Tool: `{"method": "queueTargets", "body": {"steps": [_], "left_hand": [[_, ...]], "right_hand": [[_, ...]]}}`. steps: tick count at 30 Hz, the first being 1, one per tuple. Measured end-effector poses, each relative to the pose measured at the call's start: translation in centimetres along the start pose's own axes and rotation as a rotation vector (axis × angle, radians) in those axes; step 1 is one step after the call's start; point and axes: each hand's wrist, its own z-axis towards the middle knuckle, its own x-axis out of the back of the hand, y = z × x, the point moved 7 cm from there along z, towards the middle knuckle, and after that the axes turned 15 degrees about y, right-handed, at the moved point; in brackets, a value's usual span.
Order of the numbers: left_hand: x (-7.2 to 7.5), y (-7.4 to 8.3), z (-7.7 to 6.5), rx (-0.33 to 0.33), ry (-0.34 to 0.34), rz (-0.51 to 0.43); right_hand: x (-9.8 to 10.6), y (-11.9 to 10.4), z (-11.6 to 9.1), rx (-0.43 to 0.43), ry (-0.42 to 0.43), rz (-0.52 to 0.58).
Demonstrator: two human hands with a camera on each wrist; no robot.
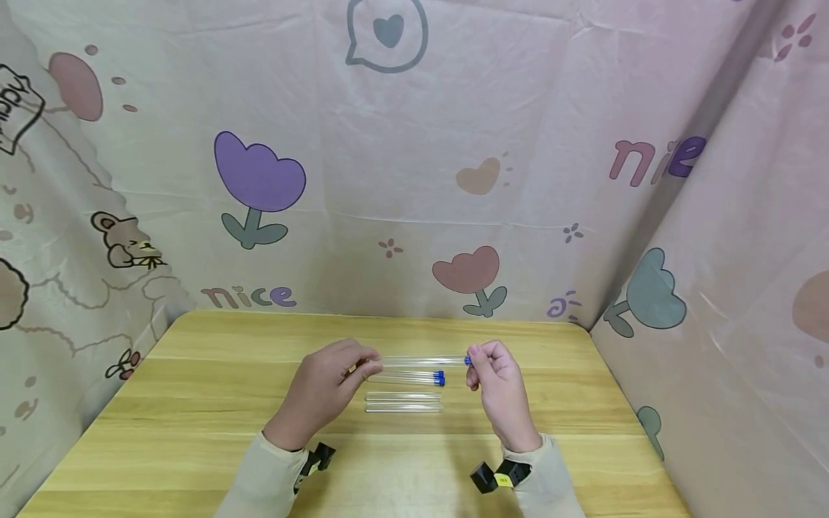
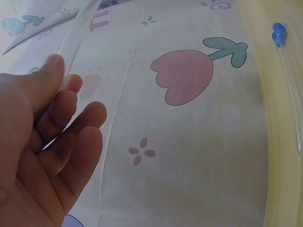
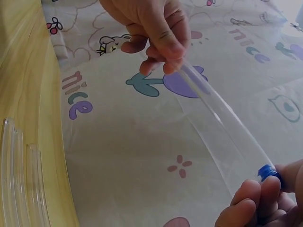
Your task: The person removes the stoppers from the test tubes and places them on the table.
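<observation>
Curtain [image 1: 376,158] behind table [image 1: 162,403], two capped tubes [image 1: 414,380], two uncapped tubes [image 1: 404,408], left hand [image 1: 327,378] and right hand [image 1: 497,381] pinching a fifth tube [image 1: 424,361]

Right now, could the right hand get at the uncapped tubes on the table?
Probably yes, if freed: nothing visible blocks the way to the uncapped tubes, though the right hand pinches the raised tube by its blue cap.

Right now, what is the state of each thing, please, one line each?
Held clear tube, raised above the table
Its blue cap, on one end, seating unclear
Right hand, pinching the capped end
Left hand, pinching the opposite end
Blue-capped tubes, lying on the table
Nearest clear tubes, lying flat, no caps visible
</observation>
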Motion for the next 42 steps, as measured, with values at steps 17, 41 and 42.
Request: {"method": "queueTargets", "body": {"steps": [17, 41, 42], "left_hand": [[-0.42, -0.57, -0.20, 0.147, -0.062, -0.059], [-0.39, -0.25, -0.17, 0.088, -0.069, 0.005], [-0.42, -0.23, -0.19, 0.077, -0.070, 0.009]], "right_hand": [[-0.07, -0.84, -0.31, 0.127, -0.021, 0.047], [0.42, -0.16, 0.21, 0.052, 0.040, 0.006], [0.44, -0.10, 0.22, 0.050, 0.042, 0.006]]}}
